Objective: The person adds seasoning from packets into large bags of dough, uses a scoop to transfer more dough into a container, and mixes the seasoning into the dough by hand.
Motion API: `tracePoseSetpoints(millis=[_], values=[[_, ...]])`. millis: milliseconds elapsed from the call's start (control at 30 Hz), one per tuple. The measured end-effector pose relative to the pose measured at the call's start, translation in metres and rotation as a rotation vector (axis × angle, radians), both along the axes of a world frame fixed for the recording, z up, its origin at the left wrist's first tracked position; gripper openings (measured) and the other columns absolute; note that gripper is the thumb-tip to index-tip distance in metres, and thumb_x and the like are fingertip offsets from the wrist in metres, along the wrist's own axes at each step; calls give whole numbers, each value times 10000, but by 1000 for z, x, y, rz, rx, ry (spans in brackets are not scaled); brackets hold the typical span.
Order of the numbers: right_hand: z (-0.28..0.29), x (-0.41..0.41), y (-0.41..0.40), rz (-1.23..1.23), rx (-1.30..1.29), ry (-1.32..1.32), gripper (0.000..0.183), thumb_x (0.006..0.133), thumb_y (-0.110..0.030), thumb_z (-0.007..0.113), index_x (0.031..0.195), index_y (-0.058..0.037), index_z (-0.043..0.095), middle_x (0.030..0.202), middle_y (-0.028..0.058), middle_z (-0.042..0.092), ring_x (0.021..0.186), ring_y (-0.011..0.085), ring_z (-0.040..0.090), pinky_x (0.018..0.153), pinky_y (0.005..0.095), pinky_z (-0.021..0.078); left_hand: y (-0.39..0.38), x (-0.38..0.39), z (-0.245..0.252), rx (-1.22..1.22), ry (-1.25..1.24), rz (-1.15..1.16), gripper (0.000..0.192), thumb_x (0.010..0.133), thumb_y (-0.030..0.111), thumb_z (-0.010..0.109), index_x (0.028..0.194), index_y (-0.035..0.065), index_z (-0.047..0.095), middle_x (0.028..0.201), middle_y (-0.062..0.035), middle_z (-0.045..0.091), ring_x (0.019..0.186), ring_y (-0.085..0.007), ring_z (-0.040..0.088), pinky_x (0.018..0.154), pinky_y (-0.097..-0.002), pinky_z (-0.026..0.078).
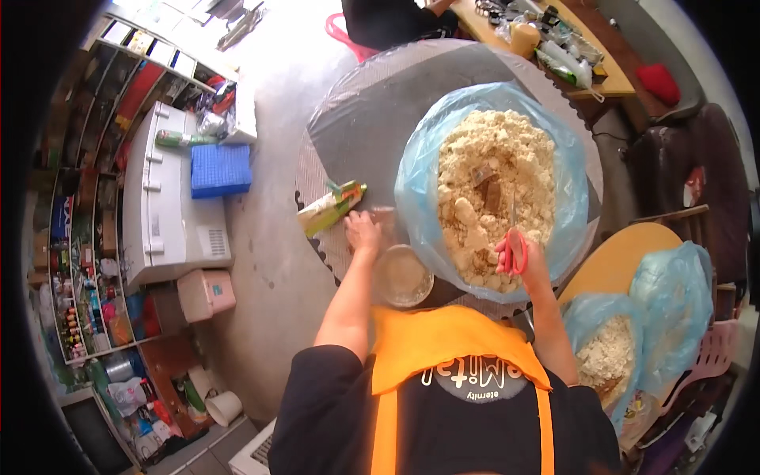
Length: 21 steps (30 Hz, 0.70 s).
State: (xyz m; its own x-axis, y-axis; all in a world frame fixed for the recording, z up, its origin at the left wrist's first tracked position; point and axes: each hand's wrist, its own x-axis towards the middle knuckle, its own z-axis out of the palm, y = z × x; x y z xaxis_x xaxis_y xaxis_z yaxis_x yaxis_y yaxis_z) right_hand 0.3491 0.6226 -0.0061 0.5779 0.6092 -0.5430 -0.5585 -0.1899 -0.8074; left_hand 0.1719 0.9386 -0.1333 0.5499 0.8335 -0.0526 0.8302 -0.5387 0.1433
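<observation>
Red-handled scissors (515, 252) are in my right hand (534, 270), over the near right part of a crumbly pale-yellow mass (499, 130). Their blades point away from me. The mass fills an opened blue plastic bag (418, 172). Two brown pieces, one farther (483, 174) and one nearer (491, 198), lie in its middle; their kind is unclear. On the table's left side, my left hand (362, 230) reaches beside a green-and-white packet (331, 208) and a clear plastic wrapper (385, 219). Whether its fingers grip anything is unclear. A round clear container (404, 276) stands nearer me.
The round table (368, 119) has a plastic cover. A person (386, 21) sits beyond it. A cluttered wooden table (599, 77) is at far right. At near right, another blue bag (605, 350) holds pale crumbs. A white freezer (172, 208) stands left.
</observation>
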Motion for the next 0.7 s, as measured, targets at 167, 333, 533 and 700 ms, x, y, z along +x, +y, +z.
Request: tracePoseSetpoints(millis=[167, 333, 533, 700], values=[[0, -2, -6, -22, 14, 22, 438, 963, -403, 511, 868, 9, 625, 634, 47, 599, 508, 132, 588, 483, 280, 517, 10, 13, 15, -250, -548, 197, 249, 824, 137, 676, 1027, 66, 551, 1039, -112, 611, 908, -291, 630, 749, -396, 526], [4, -6, -17, 3, -52, -79, 433, 944, -406, 538, 857, 9, 624, 602, 45, 584, 481, 137, 573, 445, 245, 447, -1, 38, 114, -814, -1369, 324, 169, 927, 64, 557, 1085, 45, 498, 989, -52, 604, 792, -125, 609, 643, -252, 533], [26, -8, 4, 271, -298, -438, 430, 829, -484, 654, 874, -56, 642, 641, 61, 603, 595, 162, 607, 575, 327, 450, -34, 89, 169, -1073, -1220, -47, 246, 883, 26, 586, 1102, 38, 477, 937, -67, 635, 724, -114, 604, 621, -239, 505], [36, -6, 20, 318, -344, -562, 484, 810, -523, 643, 889, -45, 652, 713, 101, 641, 672, 227, 626, 633, 338, 467, -90, 135, 158, -1289, -1065, -132, 277, 848, 28, 645, 1070, 58, 482, 926, -53, 660, 712, -89, 597, 591, -208, 465]])
